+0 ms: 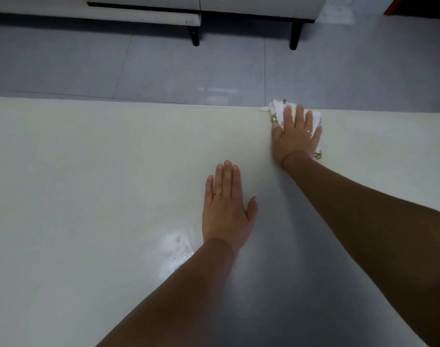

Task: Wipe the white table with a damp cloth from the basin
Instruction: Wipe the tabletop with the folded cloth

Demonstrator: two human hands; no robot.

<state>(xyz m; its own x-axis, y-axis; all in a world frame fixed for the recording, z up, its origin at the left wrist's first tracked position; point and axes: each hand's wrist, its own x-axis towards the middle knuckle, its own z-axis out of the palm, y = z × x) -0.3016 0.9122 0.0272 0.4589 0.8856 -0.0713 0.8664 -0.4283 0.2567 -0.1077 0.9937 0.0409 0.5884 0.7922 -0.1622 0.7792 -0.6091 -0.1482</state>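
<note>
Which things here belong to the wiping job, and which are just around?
Job: cloth under the flat right hand at the far edge; white table; left hand flat on it.
Around: sofa; floor. No basin in view.

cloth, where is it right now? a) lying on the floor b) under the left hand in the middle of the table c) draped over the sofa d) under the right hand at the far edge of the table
d: the right hand lies flat on the white patterned cloth at the far edge of the white table, while the left hand rests flat on bare tabletop.
</note>
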